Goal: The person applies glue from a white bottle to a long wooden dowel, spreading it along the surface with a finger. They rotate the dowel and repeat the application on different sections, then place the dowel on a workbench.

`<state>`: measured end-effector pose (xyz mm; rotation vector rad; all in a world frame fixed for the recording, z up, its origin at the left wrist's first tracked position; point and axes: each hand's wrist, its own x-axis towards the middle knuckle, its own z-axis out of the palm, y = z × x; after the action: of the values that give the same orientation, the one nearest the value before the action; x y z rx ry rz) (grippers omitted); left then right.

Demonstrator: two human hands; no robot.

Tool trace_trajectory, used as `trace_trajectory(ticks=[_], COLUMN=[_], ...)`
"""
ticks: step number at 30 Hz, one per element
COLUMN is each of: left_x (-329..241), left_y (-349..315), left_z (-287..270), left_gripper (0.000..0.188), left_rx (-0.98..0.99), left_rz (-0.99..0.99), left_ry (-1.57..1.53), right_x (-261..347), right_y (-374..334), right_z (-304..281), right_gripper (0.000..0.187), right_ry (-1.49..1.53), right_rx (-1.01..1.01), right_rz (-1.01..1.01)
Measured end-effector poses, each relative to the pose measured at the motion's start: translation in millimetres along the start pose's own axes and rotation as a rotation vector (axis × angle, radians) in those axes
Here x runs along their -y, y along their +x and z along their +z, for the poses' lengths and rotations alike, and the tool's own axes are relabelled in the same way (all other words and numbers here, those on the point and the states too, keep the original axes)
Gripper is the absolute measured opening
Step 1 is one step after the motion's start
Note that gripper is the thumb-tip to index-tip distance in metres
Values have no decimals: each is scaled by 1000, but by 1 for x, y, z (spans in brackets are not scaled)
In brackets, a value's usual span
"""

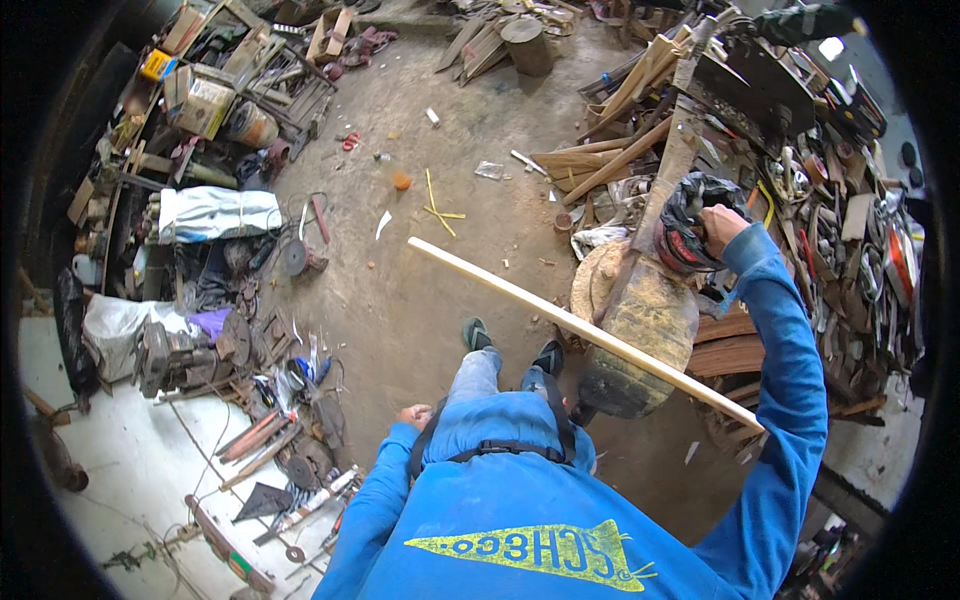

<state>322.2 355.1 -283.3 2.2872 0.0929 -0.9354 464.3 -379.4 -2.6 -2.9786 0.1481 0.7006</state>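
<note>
My right hand [718, 228] reaches out to the right, its fingers curled at the rim of a crumpled black plastic bag [690, 205]. Some red shows low on the bag, which rests on a long, worn wooden bench [640, 335]. What lies inside is hidden. A long, pale, straight strip of wood [560, 318] slants over the near end of the bench; its right end comes close to my right arm. My left hand [415, 415] hangs low beside my left hip, away from the bench, and its fingers are too small to read clearly.
Wood pieces [625, 150] and piled tools [850, 220] crowd the right side. On the left are a heap of boxes and scrap [205, 105], a silvery wrapped bundle [220, 214] and a vise [165, 355]. A stump [527, 48] stands far back. Yellow strips [437, 208] litter the floor.
</note>
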Motion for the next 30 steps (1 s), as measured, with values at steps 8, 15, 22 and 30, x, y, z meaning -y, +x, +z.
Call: trace_trajectory(ticks=[8,15,22,30], left_x=[95,73,42,15], left_y=[-64,-34,25,90], left_z=[56,47,28,-17], left_gripper=[31,34,37,37], left_rx=[40,-46,0,148], left_rz=[-328,-414,-321,-187], left_ry=[-232,-187,-339,-358], right_x=[-16,-5,102,279], right_y=[13,-19,-108,-61], right_z=[18,0,3,87], right_gripper=[20,17,15,13], right_ry=[9,370,1165,678], right_rx=[-25,-324,-749,-814], right_rz=[-27,55,189,69])
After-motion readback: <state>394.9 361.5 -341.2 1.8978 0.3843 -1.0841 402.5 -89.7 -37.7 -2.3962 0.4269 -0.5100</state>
